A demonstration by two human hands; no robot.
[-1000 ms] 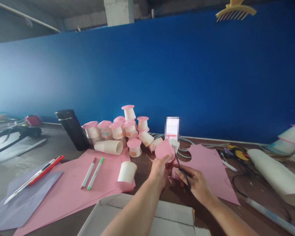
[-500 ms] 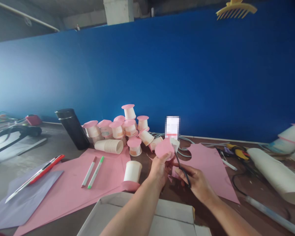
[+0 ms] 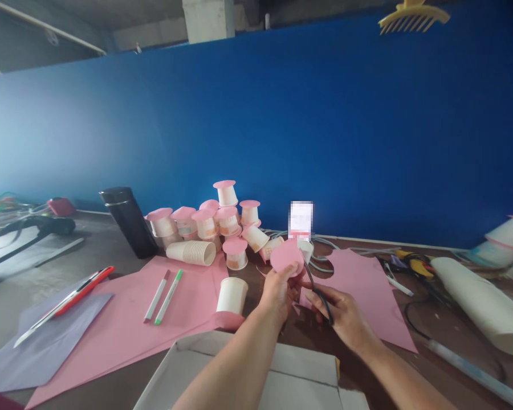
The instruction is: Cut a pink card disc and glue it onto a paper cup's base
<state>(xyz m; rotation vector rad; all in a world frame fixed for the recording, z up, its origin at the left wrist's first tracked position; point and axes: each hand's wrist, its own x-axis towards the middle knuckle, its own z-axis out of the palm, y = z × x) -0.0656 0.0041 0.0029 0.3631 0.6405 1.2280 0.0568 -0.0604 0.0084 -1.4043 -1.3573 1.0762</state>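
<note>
Pinched in my left hand (image 3: 279, 290) is a round piece of pink paper (image 3: 284, 256), its thumb lying on the disc's front. My right hand (image 3: 341, 313) grips a pair of scissors (image 3: 320, 293) with black handles, close to the right edge of the disc. The blade tips are hard to make out. Below the hands lie small pink scraps (image 3: 296, 309). To the left of my left wrist, a white paper cup (image 3: 232, 295) stands on a pink paper base. Several paper cups (image 3: 235, 254) with pink discs on top are grouped behind.
Pink sheets (image 3: 128, 330) with two markers (image 3: 169, 297) and a red utility knife (image 3: 77, 295) lie left. A nested cup stack (image 3: 191, 253) and black bottle (image 3: 128, 222) stand behind. A white box (image 3: 196, 359) is in front; a white roll (image 3: 479, 304) and cut pink sheet (image 3: 367, 296) lie right.
The whole view has shifted very slightly. Both hands, the pink disc and the scissors keep nearly the same positions; any cutting motion is too small to tell.
</note>
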